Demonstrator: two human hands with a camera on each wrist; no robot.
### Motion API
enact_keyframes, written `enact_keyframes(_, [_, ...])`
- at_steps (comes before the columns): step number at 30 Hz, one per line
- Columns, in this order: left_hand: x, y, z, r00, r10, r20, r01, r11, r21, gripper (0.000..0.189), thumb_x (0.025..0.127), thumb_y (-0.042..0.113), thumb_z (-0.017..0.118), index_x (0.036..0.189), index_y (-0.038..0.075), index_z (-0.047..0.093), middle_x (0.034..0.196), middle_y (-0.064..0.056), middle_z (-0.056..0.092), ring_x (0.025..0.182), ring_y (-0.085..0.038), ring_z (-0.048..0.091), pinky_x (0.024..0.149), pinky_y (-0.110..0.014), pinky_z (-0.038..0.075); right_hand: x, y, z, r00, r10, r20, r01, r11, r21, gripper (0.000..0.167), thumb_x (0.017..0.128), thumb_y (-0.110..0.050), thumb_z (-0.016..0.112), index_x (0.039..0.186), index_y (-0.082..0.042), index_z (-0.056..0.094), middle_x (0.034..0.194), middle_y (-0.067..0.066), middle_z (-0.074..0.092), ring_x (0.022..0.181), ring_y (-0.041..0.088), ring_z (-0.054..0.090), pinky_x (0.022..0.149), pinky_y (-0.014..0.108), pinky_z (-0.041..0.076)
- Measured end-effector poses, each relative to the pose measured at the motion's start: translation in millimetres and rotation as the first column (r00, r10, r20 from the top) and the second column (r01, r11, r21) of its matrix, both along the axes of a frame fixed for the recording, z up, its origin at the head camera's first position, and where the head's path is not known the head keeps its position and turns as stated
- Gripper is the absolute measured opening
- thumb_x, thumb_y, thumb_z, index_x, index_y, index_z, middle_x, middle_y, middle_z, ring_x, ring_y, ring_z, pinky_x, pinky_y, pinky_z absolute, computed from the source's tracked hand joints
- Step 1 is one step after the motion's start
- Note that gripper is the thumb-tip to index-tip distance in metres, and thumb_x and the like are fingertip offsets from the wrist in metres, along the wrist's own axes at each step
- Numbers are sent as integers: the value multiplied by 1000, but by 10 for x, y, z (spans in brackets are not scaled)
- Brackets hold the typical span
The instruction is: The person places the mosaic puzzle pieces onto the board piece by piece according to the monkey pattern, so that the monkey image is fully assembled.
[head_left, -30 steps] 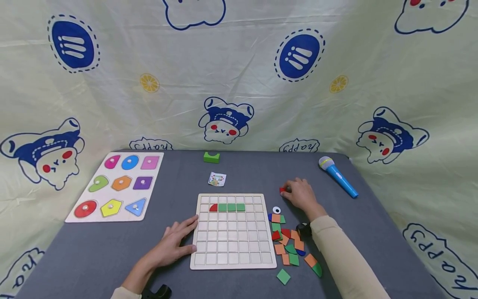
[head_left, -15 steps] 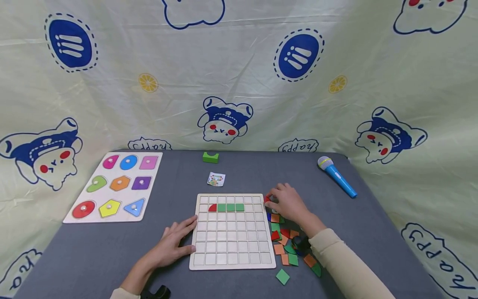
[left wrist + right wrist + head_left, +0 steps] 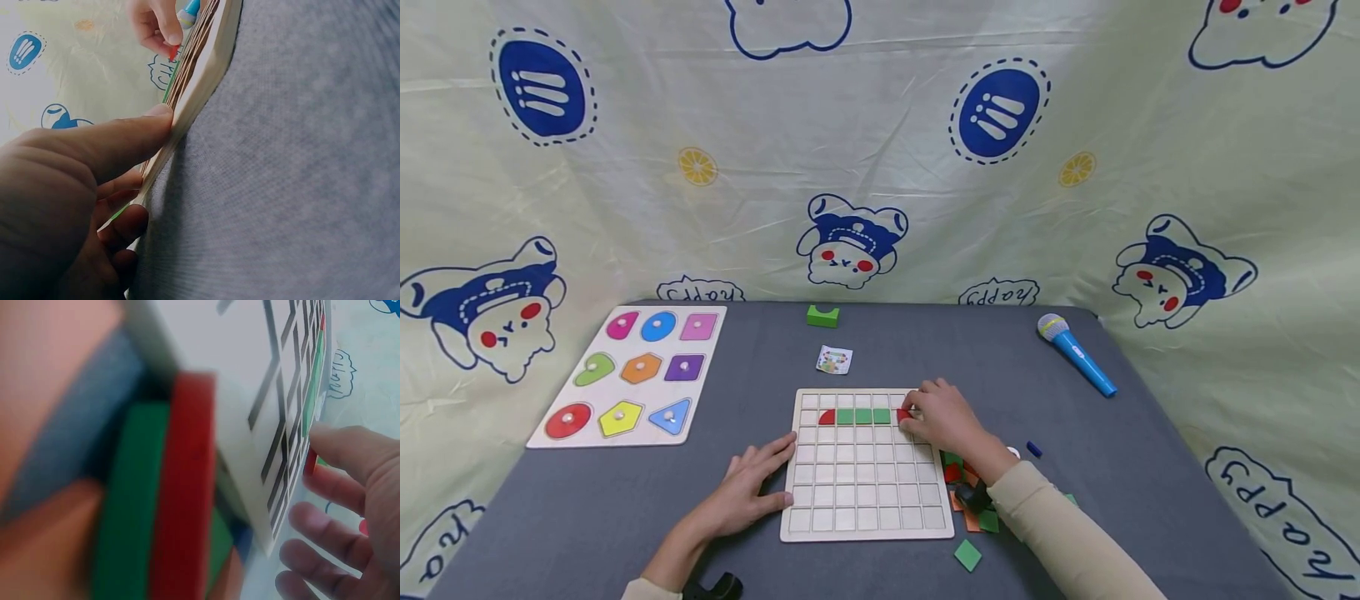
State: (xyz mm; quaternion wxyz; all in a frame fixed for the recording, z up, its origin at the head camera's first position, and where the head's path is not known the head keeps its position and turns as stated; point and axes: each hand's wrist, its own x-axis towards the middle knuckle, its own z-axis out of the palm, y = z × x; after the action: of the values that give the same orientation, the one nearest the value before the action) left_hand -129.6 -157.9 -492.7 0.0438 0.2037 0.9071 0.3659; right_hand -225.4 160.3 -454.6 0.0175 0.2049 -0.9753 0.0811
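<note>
My right hand (image 3: 943, 417) pinches a small red tile (image 3: 903, 414) between thumb and index finger, over the second row of a white grid board (image 3: 857, 475). In the right wrist view the thumb and index finger meet on that red tile (image 3: 310, 462), while the other fingers stay apart from it. Left of it in the same row lie a red tile with a rounded corner (image 3: 827, 417) and a run of green tiles (image 3: 862, 417). At the board's left edge rests my left hand (image 3: 751, 485), fingers extended; its thumb touches the board's side (image 3: 200, 94) in the left wrist view.
Loose coloured tiles (image 3: 988, 522) lie right of the board, partly under my right forearm, with a blue piece (image 3: 1033, 449) beyond. A toy microphone (image 3: 1078, 357), a shape puzzle (image 3: 625, 396), a green block (image 3: 823, 317) and a small card (image 3: 834, 360) lie around.
My right hand has carried the red tile left and nearer, from the table beyond the loose tiles to over the board's second row. The left hand has stayed at the board's edge.
</note>
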Motion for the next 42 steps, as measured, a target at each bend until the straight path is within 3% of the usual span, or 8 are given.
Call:
enact_keyframes(13, [1, 1, 3, 1000, 2, 1, -2, 1000, -8, 70, 81, 26, 71, 142, 8, 42, 152, -2, 36, 101, -10, 36, 85, -41, 21, -34, -97, -44, 1000, -5, -17, 6, 1000, 24, 23, 81, -39, 72, 93, -19, 70, 83, -3, 56, 77, 15, 41, 72, 33, 37])
enact_keyframes(25, [3, 2, -8, 1000, 2, -7, -2, 1000, -5, 70, 81, 26, 71, 142, 9, 42, 152, -2, 36, 101, -9, 36, 87, -42, 22, -23, -102, -54, 999, -4, -37, 5, 999, 38, 22, 81, -37, 72, 95, -20, 71, 86, -1, 59, 77, 15, 41, 71, 31, 37])
enact_keyframes(29, [2, -2, -10, 1000, 2, -19, -2, 1000, -3, 70, 81, 26, 71, 142, 8, 42, 152, -2, 37, 100, -9, 36, 85, -40, 21, -26, -103, -62, 999, 10, -35, -9, 999, 36, 26, 81, -37, 72, 101, -20, 70, 91, 0, 60, 80, 16, 44, 73, 33, 39])
enact_keyframes(34, [3, 0, -6, 1000, 4, 3, -4, 1000, -1, 69, 82, 27, 70, 143, 9, 42, 153, -1, 36, 101, -10, 36, 89, -46, 21, -40, -97, -89, 999, 41, -24, -40, 999, 23, 29, 81, -37, 72, 108, -23, 68, 94, -1, 59, 82, 15, 44, 73, 33, 38])
enact_keyframes(42, [-4, 0, 0, 999, 6, 33, -6, 1000, 14, 70, 82, 26, 71, 143, 9, 41, 153, -2, 34, 107, -16, 36, 95, -56, 18, -43, -95, -75, 999, 45, -12, -45, 999, 21, 27, 82, -36, 72, 105, -22, 70, 91, 0, 57, 78, 15, 40, 69, 31, 35])
